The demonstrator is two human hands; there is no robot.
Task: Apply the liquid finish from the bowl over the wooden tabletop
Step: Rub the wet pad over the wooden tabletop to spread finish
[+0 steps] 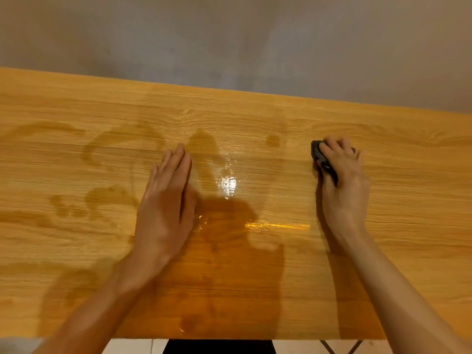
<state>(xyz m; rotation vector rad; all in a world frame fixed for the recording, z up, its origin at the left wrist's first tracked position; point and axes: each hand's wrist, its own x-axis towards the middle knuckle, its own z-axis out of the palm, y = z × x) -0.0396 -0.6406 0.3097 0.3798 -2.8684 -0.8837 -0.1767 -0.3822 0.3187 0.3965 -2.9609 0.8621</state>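
The wooden tabletop (408,226) fills the view, light oak in colour. Wet finish (224,251) darkens its middle and front, with a bright glare patch and looser smears toward the left. My right hand (343,180) presses a dark cloth pad (319,155) onto the wood at the right of the wet area, fingers curled over it. My left hand (166,200) lies flat, palm down, fingers together, on the table left of the glare. The bowl is out of view.
A grey wall (229,42) rises right behind the table's far edge. At the bottom the table's front edge shows, with pale floor tiles and a black metal leg brace (339,347) beneath it.
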